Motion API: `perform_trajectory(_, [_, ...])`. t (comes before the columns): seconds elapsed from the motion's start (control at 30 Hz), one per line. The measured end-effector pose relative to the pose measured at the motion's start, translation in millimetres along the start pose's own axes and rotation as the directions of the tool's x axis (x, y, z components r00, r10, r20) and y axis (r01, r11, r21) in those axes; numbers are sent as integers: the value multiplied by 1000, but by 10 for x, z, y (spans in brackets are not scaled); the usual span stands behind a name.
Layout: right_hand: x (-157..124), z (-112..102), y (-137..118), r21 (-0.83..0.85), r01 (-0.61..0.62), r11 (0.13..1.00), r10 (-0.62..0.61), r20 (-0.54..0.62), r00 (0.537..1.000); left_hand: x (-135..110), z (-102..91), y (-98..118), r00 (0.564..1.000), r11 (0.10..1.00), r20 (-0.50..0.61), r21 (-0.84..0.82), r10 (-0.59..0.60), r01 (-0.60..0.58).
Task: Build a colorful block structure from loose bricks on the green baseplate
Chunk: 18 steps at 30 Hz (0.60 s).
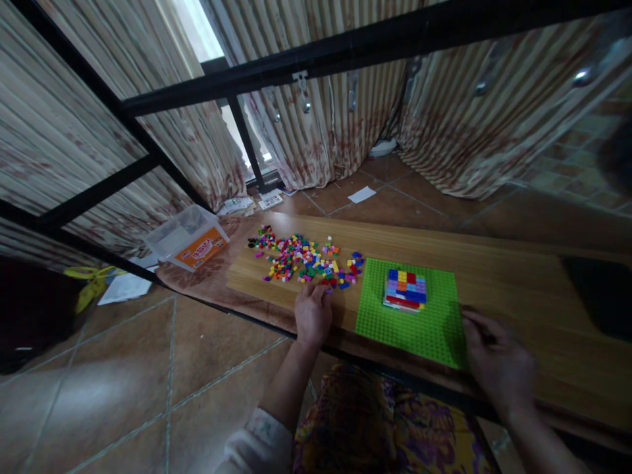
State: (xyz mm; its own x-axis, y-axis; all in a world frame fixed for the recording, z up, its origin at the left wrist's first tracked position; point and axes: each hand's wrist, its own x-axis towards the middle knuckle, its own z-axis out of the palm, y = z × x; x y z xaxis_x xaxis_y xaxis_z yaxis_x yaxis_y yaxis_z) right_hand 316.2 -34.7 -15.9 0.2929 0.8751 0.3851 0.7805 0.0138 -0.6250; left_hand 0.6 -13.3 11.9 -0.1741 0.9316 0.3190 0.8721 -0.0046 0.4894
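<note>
A green studded baseplate (370, 316) lies on the wooden board, carrying a low stack of toy bricks (405, 291) in blue, red, yellow and lilac. Beside the plate's left edge, my left hand (313, 315) is closed at the near side of a pile of loose toy bricks (293, 255). A small purple spot shows by its fingertips, too small to name for certain. My right hand (498, 359) has its fingers bent together at the right edge of the baseplate, pinching or pressing that edge. Its palm side is partly hidden.
A clear plastic box (190, 240) with an orange label stands left of the loose bricks. A dark flat object (597, 293) lies at the board's right end. Black metal bars (320, 62) cross in front of the curtains. Papers (362, 194) lie on the tiled floor.
</note>
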Motion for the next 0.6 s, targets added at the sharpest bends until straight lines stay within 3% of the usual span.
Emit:
perform_trajectory(0.13, [-2,4,-33,6,-9,1000,9,10,1000,-15,-2,31,1000,998,13,-52,27,-26])
perform_trajectory(0.27, [-2,26,-55,26,-32,999,32,14,999,-119,-15,278,988,977,56,-168,145,-134])
perform_trajectory(0.47, [8,26,-85,63,-30,998,29,20,999,-169,104,826,923,908,91,-242,374,-344])
perform_trajectory(0.6, [8,18,-106,79,-26,997,25,24,999,-58,240,1038,864,853,78,-228,497,-469])
